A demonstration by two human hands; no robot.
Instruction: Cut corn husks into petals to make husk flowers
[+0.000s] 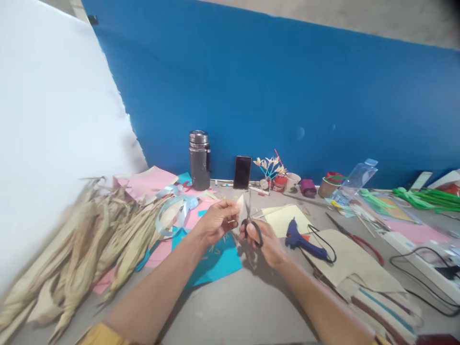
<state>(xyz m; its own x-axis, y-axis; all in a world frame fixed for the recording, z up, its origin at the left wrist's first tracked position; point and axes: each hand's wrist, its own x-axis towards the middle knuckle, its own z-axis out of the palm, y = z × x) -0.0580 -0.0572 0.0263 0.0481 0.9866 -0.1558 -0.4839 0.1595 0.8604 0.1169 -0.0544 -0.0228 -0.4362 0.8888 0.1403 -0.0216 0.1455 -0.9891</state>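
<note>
Holding a small pale piece (240,201) between thumb and fingers, the left hand (220,221) is raised over the desk (223,311). Right hand (266,243) grips black-handled scissors (254,231), blades pointing up, close beside the piece; whether they touch it, cannot tell. Below the hands: teal paper (213,266) with small pale scraps (215,249) on it. To the left, a heap of dried husks (82,239), pink paper (147,182) behind, light-blue ribbon (161,218) looped at the edge. At the back, a grey flask (200,163) and a dark phone (242,172) stand upright; pale flowers (271,166) on blue stems just right of the phone. Right side: blue glue gun (305,243), its black cord curled alongside, then red-handled pliers (362,242).
</note>
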